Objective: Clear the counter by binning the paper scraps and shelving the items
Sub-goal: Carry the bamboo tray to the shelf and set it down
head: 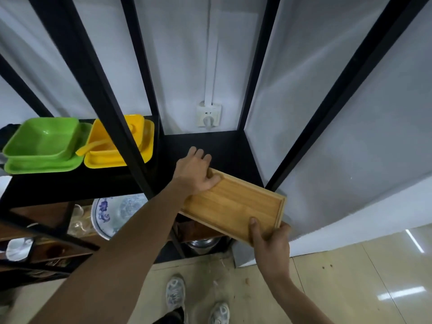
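At shelf edge, two hands (197, 171) (272, 247), one tray (236, 206)

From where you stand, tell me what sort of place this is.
Probably a kitchen or pantry storage corner: a black metal-framed shelf unit holds green square plastic dishes, a blue-and-white patterned ceramic plate sits lower down, and both hands hold a rectangular wooden tray.

Your left hand (197, 170) reaches far forward on a straight arm, fingers curled, thumb pressed down; your right hand (272, 246) pinches nearer, thumb on top.
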